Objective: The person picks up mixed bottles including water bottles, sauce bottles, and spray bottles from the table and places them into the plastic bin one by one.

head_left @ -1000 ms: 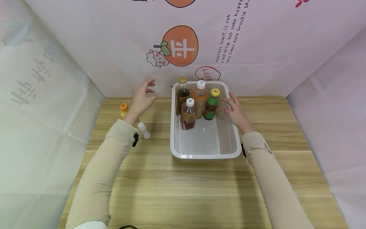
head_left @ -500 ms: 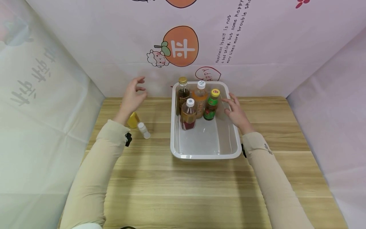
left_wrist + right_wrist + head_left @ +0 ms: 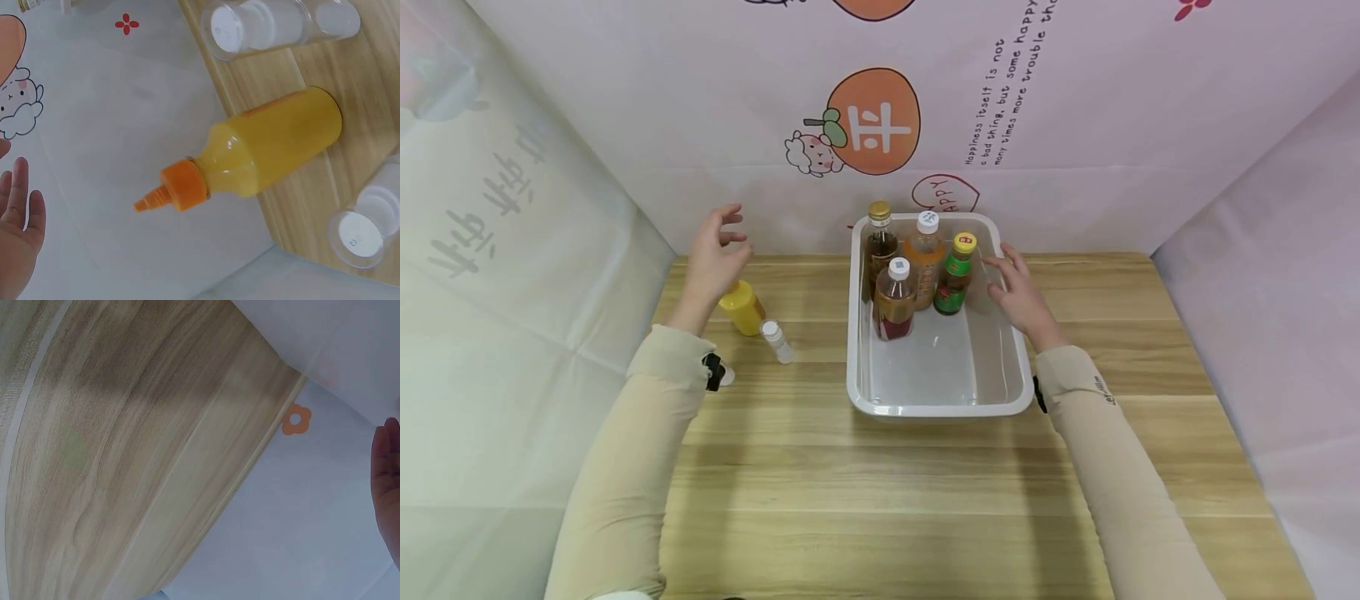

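Note:
My left hand (image 3: 715, 262) is raised at the left, fingers loosely bent and holding nothing. Just beyond its wrist stands a yellow squeeze bottle (image 3: 745, 310); the left wrist view shows its orange nozzle cap (image 3: 184, 184). Next to that is a small clear bottle (image 3: 777, 342) with a white cap. Another white-capped clear bottle (image 3: 726, 375) is mostly hidden by the left wrist. My right hand (image 3: 1022, 300) is over the right rim of a white plastic tub (image 3: 940, 410), fingers relaxed; whether it touches the rim I cannot tell.
Several bottles stand in the back of the tub: a gold-capped dark bottle (image 3: 881, 250), two white-capped ones, an orange bottle (image 3: 927, 262) and a red one (image 3: 895, 304), and a green-labelled bottle (image 3: 955, 279). Printed sheets (image 3: 1075, 208) wall the wooden table (image 3: 880, 508).
My left hand has moved steadily left, away from the tub, uncovering more of the yellow squeeze bottle's body and part of another clear bottle. My right hand and the tub stay put.

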Demonstrator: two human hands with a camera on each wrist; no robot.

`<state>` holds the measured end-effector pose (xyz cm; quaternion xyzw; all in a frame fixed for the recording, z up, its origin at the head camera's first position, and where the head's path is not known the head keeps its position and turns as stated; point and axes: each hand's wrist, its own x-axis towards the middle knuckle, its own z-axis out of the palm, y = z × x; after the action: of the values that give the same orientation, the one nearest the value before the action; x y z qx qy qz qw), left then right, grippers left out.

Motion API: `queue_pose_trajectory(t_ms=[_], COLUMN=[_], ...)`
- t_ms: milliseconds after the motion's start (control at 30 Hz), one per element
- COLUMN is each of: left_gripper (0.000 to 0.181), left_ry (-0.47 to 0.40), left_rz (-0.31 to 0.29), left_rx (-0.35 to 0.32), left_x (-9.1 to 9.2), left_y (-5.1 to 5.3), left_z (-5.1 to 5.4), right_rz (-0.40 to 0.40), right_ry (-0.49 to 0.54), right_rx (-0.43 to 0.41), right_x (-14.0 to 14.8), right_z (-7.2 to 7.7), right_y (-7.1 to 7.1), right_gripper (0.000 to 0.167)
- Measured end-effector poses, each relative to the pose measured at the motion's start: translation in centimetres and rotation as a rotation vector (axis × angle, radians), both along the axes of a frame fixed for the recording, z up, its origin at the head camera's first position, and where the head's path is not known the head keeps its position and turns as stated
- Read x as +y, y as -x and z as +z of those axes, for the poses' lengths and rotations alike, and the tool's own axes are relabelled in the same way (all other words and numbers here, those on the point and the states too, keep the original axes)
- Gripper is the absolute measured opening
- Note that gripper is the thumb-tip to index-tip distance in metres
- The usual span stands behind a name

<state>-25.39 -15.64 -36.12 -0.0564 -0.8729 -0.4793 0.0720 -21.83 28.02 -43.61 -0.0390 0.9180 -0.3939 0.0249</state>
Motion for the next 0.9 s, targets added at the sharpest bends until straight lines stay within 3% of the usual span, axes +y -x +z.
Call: queue_pose_trajectory(t_ms=[467,633,900], left_gripper=[0.056,0.056,0.063], left_ry=[0.035,0.053,-0.008], left_rz=[0.051,0.071,0.144], left_rx=[-0.025,-0.070,-0.181], left_x=[-2.2,-2.9,-3.4], left_y=[-0.6,-0.7,-1.0], left_z=[-1.1,-1.7,-2.5], right_rz=[-0.006,-0.005,-0.006], right_ry=[0.017,0.027,0.024], right_rx=[-0.005,-0.003,0.014], right_x=[-0.1,-0.1,0.1], right_z=[0.1,0.0,-0.4], right_y=[0.0,0.1,0.2], right_gripper=[0.049,0.049,0.049])
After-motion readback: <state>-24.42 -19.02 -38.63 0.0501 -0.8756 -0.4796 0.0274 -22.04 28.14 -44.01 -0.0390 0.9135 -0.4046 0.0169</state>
